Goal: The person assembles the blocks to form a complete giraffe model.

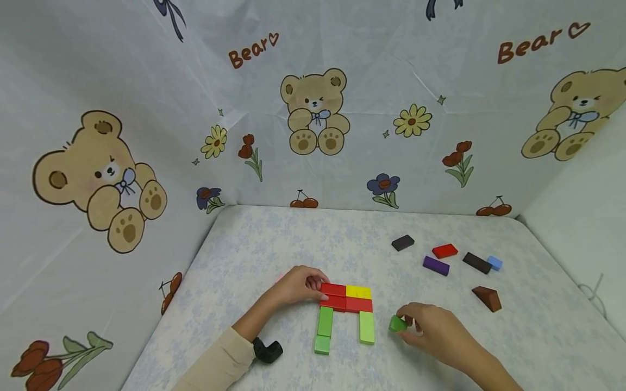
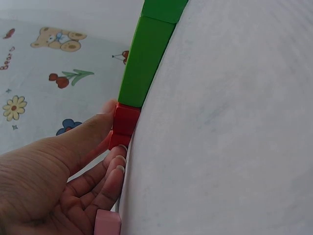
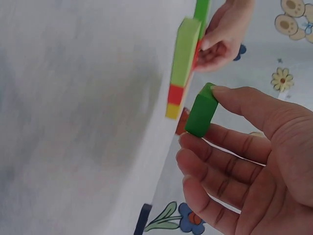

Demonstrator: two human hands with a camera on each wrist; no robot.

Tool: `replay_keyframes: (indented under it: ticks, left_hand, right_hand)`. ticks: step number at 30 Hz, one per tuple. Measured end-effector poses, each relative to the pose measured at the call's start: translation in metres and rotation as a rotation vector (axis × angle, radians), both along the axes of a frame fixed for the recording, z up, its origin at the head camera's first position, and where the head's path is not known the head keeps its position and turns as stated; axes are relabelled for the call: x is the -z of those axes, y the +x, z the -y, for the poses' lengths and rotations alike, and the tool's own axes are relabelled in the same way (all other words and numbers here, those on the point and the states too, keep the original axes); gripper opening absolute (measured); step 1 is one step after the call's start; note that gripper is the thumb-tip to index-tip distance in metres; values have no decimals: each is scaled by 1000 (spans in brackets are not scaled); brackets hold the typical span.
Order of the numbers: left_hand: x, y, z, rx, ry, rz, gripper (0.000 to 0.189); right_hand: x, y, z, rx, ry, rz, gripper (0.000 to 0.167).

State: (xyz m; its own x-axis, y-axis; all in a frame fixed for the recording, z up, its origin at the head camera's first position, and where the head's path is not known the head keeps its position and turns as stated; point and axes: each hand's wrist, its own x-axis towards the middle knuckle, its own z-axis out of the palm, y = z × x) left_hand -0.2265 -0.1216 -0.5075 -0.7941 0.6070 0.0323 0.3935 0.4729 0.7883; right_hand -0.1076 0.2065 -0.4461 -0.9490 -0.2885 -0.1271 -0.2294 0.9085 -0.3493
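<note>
Toy blocks lie joined in a flat shape on the table. Red blocks (image 1: 333,302) and a yellow block (image 1: 359,292) form its top rows. A green block (image 1: 325,321) with a small green block (image 1: 322,345) makes the left leg, a light green block (image 1: 367,328) the right leg. My left hand (image 1: 295,285) pinches the left ends of the two stacked red rows, thumb in front and fingers behind. To the right of the shape, my right hand (image 1: 435,332) holds a small green block (image 3: 201,113) between thumb and fingers, apart from the other blocks.
Farther right lie black blocks (image 1: 403,243), a red block (image 1: 445,251), a purple block (image 1: 436,265), a blue block (image 1: 495,263) and a brown triangular block (image 1: 488,298). A pink block (image 2: 107,223) is beside my left fingers. A black object (image 1: 268,351) sits by the left sleeve.
</note>
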Motion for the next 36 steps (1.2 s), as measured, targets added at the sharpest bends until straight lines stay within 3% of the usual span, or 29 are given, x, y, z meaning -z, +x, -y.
replay_keyframes:
  ticks: [7, 10, 22, 28, 31, 36]
  left_hand:
    - [0, 0, 0, 3, 2, -4, 29]
    - [0, 0, 0, 9, 6, -7, 29]
    - [0, 2, -1, -7, -7, 13, 28]
    - [1, 4, -2, -12, -10, 14, 29]
    - [1, 3, -1, -12, -8, 9, 29]
    - [2, 1, 0, -10, -12, 4, 29]
  right_hand:
    - [2, 17, 14, -173, -14, -5, 30]
    - [6, 22, 21, -204, -10, 6, 31]
    - [18, 31, 38, -193, -41, 136, 31]
    - [16, 31, 36, -135, -31, 178, 31]
    - [14, 30, 33, -113, -20, 188, 28]
    - [15, 28, 31, -148, -11, 157, 25]
